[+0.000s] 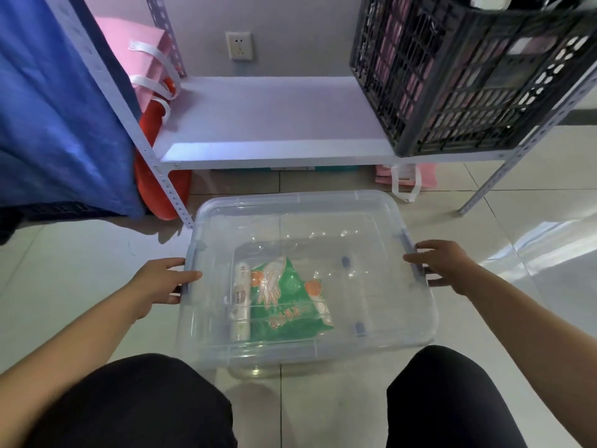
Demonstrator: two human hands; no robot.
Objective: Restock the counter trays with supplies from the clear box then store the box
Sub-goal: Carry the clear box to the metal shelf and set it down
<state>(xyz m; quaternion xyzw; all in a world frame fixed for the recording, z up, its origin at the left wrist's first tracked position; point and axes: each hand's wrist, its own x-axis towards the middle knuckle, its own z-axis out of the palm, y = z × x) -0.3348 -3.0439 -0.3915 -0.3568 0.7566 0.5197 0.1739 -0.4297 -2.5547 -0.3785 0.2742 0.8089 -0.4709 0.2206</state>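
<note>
A clear lidded box (371,221) sits on the tiled floor in front of my knees. Inside lie a green pack of gloves (287,305) and a white tube (240,302). My left hand (161,282) grips the box's left side at its blue-grey latch (190,270), thumb on the lid and fingers below the rim. On the other side, my right hand (442,261) grips the right latch (416,263) the same way.
A white metal shelf (274,124) stands right behind the box, its board bare in the middle. A black crate (468,76) fills its right end. Pink bags (145,59), a red item and a blue cloth (48,108) are at the left. More bags lie under the shelf.
</note>
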